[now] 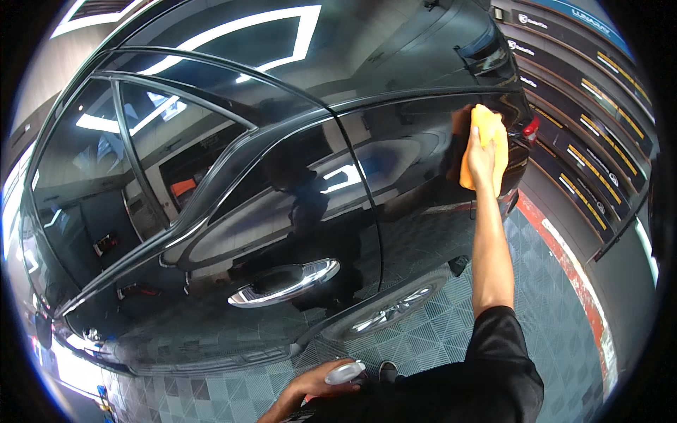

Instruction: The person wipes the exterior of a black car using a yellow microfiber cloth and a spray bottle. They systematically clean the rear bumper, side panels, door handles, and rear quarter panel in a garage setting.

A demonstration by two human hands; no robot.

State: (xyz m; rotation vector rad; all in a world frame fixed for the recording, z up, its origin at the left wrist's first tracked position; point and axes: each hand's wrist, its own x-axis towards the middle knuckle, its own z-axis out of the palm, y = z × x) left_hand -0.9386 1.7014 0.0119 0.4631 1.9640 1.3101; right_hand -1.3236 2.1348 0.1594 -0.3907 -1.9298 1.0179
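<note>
My right arm reaches out to the rear side of a glossy black car (416,151). Under my right hand (481,156), a folded yellow-orange microfiber cloth (493,130) is pressed flat to the body panel, short of the red tail light (531,128). Low in front of my body, my left hand (314,381) is closed around what looks like a spray bottle (344,373). Its pale grey, rounded top shows, while my hand and shirt hide most of the rest. The bottle is apart from the car.
A chrome door handle (284,283) stands out from the rear door, above the wheel (391,310). Grey patterned tiles (543,282) cover the floor, edged by a worn red-and-white strip (575,275). Dark display panels (585,134) line the wall at the right.
</note>
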